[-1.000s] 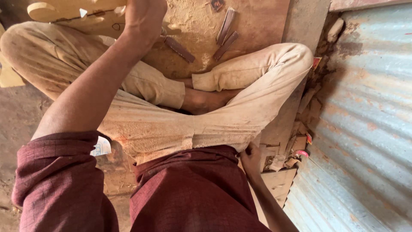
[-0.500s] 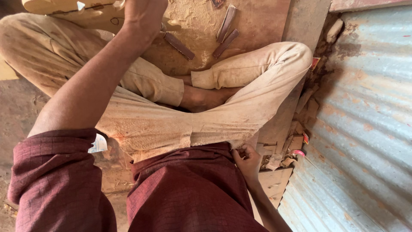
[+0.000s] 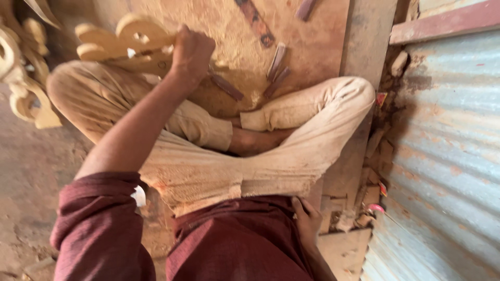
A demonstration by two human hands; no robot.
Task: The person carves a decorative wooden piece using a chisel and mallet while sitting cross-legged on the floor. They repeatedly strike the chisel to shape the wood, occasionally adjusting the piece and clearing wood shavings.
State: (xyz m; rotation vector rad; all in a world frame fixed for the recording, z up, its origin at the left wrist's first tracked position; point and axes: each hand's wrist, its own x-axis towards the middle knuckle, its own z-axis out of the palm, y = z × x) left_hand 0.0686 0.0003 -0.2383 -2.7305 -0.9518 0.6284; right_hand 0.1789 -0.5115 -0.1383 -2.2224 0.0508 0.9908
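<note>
In the head view, your left hand (image 3: 191, 52) was closed around the edge of a carved wooden scroll piece (image 3: 125, 41), held out above your left knee over the dusty board where chisels (image 3: 276, 65) lay, while your right hand (image 3: 307, 221) rested at your hip beside the corrugated metal sheet (image 3: 448, 156), its fingers too hidden to tell their state. You held something probably light and stiff, yet its pierced curls looked fragile, so the thicker solid rim seemed the safer hold.

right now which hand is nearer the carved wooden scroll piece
Left. The left hand grips the right end of the carved wooden piece, out past the knee. The right hand is far from it, down at the person's own hip beside the corrugated metal sheet.
</note>
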